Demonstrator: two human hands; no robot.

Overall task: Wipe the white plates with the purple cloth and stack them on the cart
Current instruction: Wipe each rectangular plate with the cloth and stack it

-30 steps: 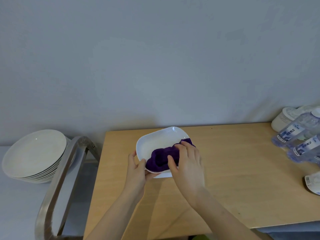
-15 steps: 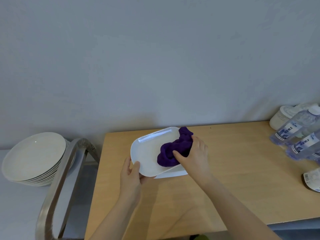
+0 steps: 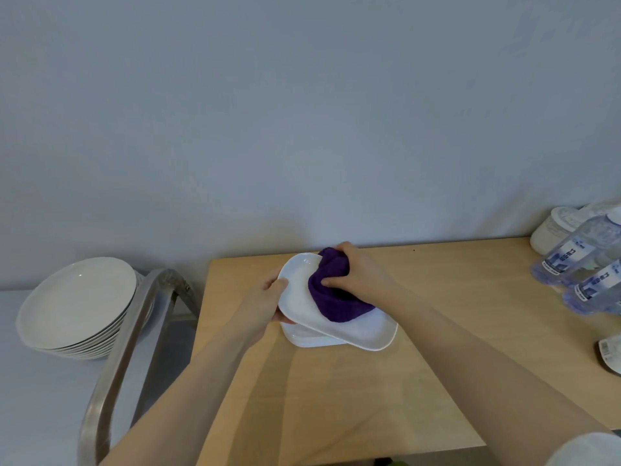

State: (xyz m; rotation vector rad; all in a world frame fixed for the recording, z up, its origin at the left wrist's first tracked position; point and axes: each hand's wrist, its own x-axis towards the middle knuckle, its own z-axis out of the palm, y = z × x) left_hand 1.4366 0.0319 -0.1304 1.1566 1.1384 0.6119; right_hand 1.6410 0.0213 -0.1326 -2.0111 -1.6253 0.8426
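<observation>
A white rectangular plate [image 3: 299,290] is held tilted above the wooden table [image 3: 353,391]. My left hand [image 3: 265,302] grips its left edge, thumb on top. My right hand [image 3: 361,272] clutches the bunched purple cloth [image 3: 336,297] and presses it onto the plate's right half. Under the held plate another white plate [image 3: 302,339] lies flat on the table. A stack of round white plates [image 3: 77,306] sits on the cart [image 3: 20,398] at the left.
The cart's curved metal handle [image 3: 134,331] rises between the cart top and the table's left edge. Two water bottles [image 3: 578,264] and a white lidded container [image 3: 554,230] stand at the table's right end. A grey wall stands behind.
The right hand has dragged the cloth toward the plate's far right corner. The left hand has tilted and lifted the plate, showing a second plate underneath.
</observation>
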